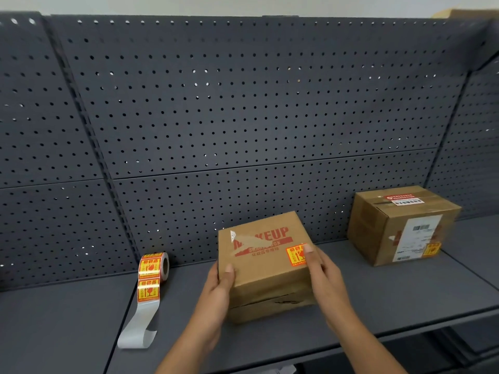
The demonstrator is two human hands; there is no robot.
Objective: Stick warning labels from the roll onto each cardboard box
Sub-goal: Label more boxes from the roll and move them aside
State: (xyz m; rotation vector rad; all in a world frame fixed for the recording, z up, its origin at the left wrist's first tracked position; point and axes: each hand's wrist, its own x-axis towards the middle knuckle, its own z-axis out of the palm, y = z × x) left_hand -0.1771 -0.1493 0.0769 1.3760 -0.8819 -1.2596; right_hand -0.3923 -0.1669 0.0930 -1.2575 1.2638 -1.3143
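While both hands grip it, the closed MAKEUP box [266, 265] sits on the dark shelf [67, 319]; contents cannot be seen. The left hand [220, 279] clasps its left edge, and the right hand [322, 268] holds the right side, thumb touching a red-and-yellow warning label [294, 255]. Left of the grip stands the label roll [154, 265], backing strip trailing. Right, well apart, a 2nd labelled box [402, 225].
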